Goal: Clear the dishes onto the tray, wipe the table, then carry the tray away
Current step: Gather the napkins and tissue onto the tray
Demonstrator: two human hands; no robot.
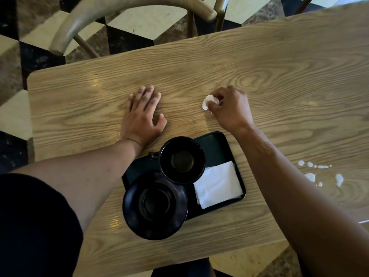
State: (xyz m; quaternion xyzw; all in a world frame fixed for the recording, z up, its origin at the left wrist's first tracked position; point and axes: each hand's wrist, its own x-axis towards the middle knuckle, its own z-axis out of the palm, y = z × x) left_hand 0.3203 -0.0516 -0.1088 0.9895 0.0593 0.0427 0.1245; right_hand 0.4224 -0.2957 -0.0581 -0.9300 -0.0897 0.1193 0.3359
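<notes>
White tissue [208, 101] in curled right hand [229, 110].

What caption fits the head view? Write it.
Right hand wipes the table with a crumpled tissue; left hand rests flat.

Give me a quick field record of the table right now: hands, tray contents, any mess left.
left hand: flat on the table, fingers straight, holding nothing
right hand: grips a crumpled white tissue against the tabletop
tray: dark, on the near side of the table
on tray: black cup, black saucer overhanging the tray's near-left edge, folded white napkin
mess left: white spill drops right of the tray
stage: dishes on the tray, wiping not finished
</notes>
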